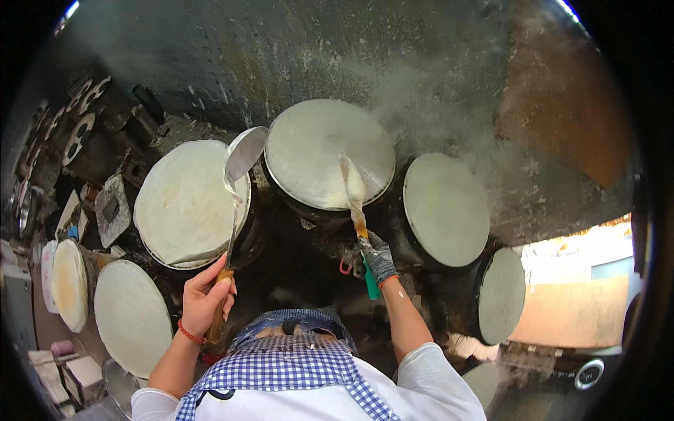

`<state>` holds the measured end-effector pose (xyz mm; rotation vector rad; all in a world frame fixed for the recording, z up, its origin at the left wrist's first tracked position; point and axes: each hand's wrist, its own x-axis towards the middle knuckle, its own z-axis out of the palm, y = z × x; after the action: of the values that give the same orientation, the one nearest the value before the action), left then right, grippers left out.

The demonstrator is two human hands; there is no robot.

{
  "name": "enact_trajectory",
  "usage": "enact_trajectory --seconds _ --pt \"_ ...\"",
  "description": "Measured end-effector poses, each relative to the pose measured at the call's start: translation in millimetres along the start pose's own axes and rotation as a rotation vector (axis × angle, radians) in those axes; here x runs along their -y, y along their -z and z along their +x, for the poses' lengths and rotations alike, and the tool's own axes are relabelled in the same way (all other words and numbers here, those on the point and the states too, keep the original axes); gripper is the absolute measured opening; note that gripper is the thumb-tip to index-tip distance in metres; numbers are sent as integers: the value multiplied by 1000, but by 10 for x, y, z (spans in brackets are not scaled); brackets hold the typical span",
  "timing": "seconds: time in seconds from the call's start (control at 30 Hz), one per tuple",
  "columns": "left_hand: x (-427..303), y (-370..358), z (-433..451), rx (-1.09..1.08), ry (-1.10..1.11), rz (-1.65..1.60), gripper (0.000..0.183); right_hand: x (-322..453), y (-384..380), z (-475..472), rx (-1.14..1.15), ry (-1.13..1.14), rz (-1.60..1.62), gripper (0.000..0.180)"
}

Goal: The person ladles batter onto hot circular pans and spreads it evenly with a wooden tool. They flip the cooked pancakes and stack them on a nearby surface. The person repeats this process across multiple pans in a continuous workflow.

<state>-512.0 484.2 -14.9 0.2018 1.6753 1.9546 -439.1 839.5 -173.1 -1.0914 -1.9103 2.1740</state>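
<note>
My bare left hand point(210, 297) grips the wooden handle of a large metal ladle point(246, 152). Pale batter coats the ladle's rim and neck, and its bowl hangs over the right edge of the left round griddle, where a white flatbread point(187, 205) lies. In a grey knit glove, my right hand point(376, 258) holds a batter-coated spreader point(352, 181), its blade resting on the middle griddle point(321, 142). Thin batter covers most of that griddle, with a barer streak right of the blade. Something green point(370, 279) sticks out beneath the glove; what it belongs to is hidden.
More batter-covered griddles stand in an arc, such as one at right point(447, 210) and one at lower left point(134, 316). Steam drifts before the stained wall point(337, 47). Sooty stove parts point(79, 139) crowd the left. A browned flatbread point(71, 284) is at far left.
</note>
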Motion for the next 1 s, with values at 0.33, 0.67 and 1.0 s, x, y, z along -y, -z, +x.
enact_trajectory --seconds 0.33,0.67,1.0 --pt "301 -998 4 -162 14 -66 46 -316 832 510 144 406 -488 39" --pt "288 -1145 323 -164 86 -9 48 14 889 361 181 355 -713 47" --pt "198 -940 543 -172 119 24 47 670 749 990 -387 946 -1199 35"
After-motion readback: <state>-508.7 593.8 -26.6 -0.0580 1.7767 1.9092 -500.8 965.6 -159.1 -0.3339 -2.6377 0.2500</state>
